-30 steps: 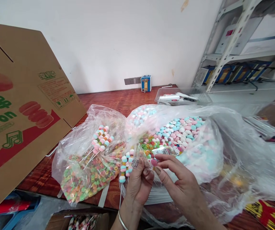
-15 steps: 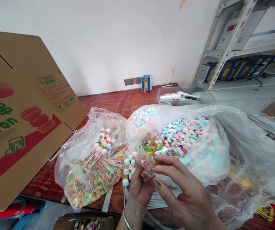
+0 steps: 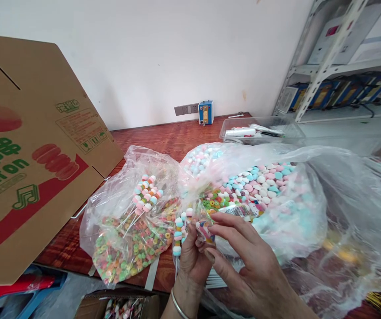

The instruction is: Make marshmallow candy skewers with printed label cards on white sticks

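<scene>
My left hand (image 3: 192,261), a bangle on its wrist, grips thin white sticks threaded with pastel candies (image 3: 178,232) at the table's near edge. My right hand (image 3: 243,261) pinches a small printed wrapper (image 3: 205,229) against those sticks with thumb and forefinger. Just behind my hands lies a big clear bag (image 3: 276,199) of pink, blue and white candies with some coloured rings. To the left, another clear bag (image 3: 130,235) holds coloured ring candies, and several finished candy sticks (image 3: 145,197) lie on it.
A large printed cardboard flap (image 3: 27,150) leans at the left. A clear tray (image 3: 259,130) with small items and a blue box (image 3: 205,112) sit at the back of the red-brown table (image 3: 163,137). Metal shelving (image 3: 336,57) stands right. An open carton (image 3: 120,308) sits below the table edge.
My right hand closed in on the left hand and now pinches the small wrapper against the sticks. The view shifted slightly.
</scene>
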`<state>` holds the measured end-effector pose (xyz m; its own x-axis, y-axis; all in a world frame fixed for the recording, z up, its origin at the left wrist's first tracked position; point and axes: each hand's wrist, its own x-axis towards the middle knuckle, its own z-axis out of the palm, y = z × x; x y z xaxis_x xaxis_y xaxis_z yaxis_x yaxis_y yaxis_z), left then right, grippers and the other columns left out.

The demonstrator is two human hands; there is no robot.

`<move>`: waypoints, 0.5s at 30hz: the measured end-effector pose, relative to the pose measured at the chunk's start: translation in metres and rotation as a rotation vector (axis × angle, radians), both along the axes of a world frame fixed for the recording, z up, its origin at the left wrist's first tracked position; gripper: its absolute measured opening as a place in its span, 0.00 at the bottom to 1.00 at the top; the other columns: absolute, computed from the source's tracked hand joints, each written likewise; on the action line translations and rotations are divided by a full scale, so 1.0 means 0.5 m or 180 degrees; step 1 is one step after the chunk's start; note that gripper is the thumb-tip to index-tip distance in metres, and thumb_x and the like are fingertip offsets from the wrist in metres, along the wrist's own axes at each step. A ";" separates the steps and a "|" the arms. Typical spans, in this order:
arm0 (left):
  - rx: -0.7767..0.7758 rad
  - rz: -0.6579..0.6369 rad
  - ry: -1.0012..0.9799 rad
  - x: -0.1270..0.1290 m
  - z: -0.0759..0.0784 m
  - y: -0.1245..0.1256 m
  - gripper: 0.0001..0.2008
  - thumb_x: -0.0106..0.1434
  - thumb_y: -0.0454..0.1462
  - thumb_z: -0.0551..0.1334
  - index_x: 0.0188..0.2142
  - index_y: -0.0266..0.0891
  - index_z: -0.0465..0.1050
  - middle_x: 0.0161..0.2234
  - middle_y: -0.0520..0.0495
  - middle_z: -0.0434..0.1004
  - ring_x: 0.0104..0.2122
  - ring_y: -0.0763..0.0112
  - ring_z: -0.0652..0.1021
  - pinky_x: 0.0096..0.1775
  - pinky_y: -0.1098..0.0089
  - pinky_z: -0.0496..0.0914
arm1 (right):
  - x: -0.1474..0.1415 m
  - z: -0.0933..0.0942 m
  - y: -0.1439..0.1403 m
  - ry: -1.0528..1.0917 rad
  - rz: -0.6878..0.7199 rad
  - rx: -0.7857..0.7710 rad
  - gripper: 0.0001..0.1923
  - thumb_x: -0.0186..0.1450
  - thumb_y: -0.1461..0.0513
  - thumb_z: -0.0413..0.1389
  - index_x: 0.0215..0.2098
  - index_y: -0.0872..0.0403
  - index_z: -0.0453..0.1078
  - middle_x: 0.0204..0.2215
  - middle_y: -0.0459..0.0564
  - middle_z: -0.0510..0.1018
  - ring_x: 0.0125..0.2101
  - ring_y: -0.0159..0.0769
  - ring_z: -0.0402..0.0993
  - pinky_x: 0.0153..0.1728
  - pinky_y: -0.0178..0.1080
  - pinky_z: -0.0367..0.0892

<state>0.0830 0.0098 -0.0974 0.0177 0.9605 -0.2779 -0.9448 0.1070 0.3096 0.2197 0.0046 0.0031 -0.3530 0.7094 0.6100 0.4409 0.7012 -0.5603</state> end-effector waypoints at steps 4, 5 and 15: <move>-0.0022 -0.0050 -0.0359 -0.014 0.010 -0.002 0.07 0.60 0.40 0.67 0.34 0.39 0.74 0.23 0.55 0.69 0.22 0.81 0.71 0.27 0.80 0.68 | -0.008 0.012 -0.001 0.0089 0.0076 0.0076 0.13 0.65 0.64 0.57 0.49 0.53 0.69 0.52 0.57 0.72 0.53 0.45 0.69 0.51 0.46 0.68; -0.0039 -0.0022 -0.0481 -0.018 0.014 -0.003 0.07 0.60 0.39 0.68 0.34 0.39 0.74 0.23 0.56 0.68 0.20 0.83 0.69 0.24 0.82 0.66 | -0.009 0.015 -0.001 0.0099 0.0119 0.0080 0.13 0.65 0.64 0.57 0.49 0.53 0.69 0.52 0.56 0.72 0.53 0.44 0.69 0.51 0.45 0.68; 0.0425 0.0793 -0.0583 -0.145 0.056 -0.060 0.07 0.62 0.32 0.65 0.32 0.36 0.66 0.26 0.55 0.62 0.19 0.88 0.64 0.19 0.89 0.60 | -0.133 0.024 0.088 0.0131 0.0568 -0.1019 0.08 0.69 0.63 0.50 0.39 0.52 0.72 0.41 0.51 0.77 0.43 0.40 0.73 0.44 0.41 0.67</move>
<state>0.0105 -0.0202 -0.0695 -0.1841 0.9693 -0.1631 -0.9781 -0.1643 0.1278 0.1531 0.0487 0.0152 -0.4681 0.7962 0.3833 0.3000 0.5512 -0.7786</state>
